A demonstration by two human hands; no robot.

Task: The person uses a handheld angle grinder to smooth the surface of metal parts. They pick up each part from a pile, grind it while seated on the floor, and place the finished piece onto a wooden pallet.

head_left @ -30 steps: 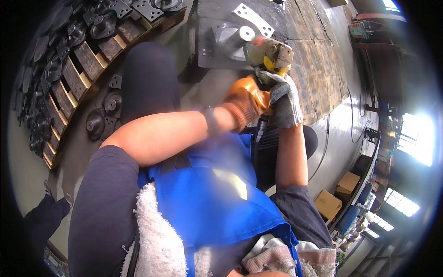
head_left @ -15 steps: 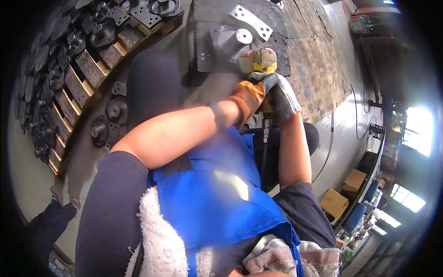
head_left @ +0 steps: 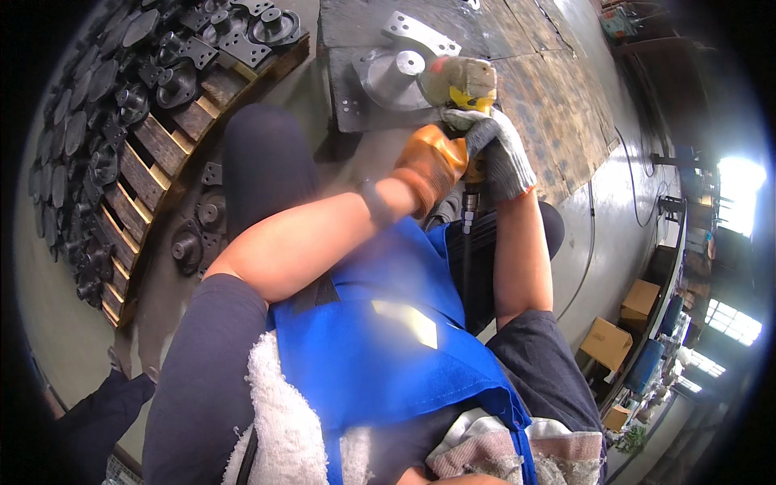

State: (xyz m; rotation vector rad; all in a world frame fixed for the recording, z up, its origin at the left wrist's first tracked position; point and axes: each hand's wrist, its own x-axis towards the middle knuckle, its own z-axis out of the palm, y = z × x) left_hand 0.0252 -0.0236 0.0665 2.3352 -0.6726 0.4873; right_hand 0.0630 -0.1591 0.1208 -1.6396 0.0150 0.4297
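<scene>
My left hand (head_left: 432,162), in an orange glove, is closed around the body of a yellow air grinder (head_left: 471,99). My right hand (head_left: 505,158), in a white knit glove with dark patches, grips the same tool from the other side. A metal coupling (head_left: 469,212) joins a dark hose to its lower end. The grinder's head is beside a grey metal part with a round base and upright cylinder (head_left: 398,77). Whether the head touches that part is hard to tell. Behind it lies a flat metal plate with holes (head_left: 420,34).
The work lies on a dark board (head_left: 356,32) beside worn wooden sheets (head_left: 558,105). At left, a wooden pallet (head_left: 153,145) carries many dark metal parts; several more (head_left: 190,242) lie on the floor. Cardboard boxes (head_left: 606,343) stand at right. Another person's dark-clad leg (head_left: 105,412) shows lower left.
Both hands have moved the grinder slightly forward and to the right relative to the cylinder part. The whole view has shifted a little. My grip looks the same.
</scene>
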